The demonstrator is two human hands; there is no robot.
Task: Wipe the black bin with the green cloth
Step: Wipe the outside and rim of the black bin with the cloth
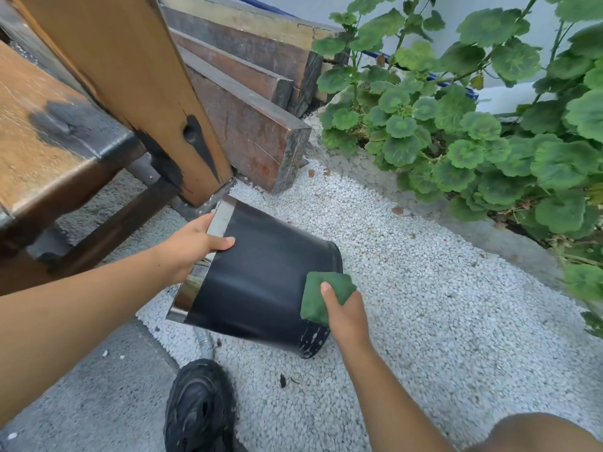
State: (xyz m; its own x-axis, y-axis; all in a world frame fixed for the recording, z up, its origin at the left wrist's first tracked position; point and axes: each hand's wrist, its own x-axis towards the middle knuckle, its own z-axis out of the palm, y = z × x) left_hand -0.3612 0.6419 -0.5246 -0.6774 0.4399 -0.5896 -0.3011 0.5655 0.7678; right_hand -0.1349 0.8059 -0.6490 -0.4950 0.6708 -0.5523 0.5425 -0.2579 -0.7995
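metal at the rim of the black bin [261, 282], tilted over gravel [424, 288], is gripped by the left hand [192, 247], fingers hidden inside, while the green cloth [321, 296] is held against its base end by the right hand [347, 319], only the thumb seen.
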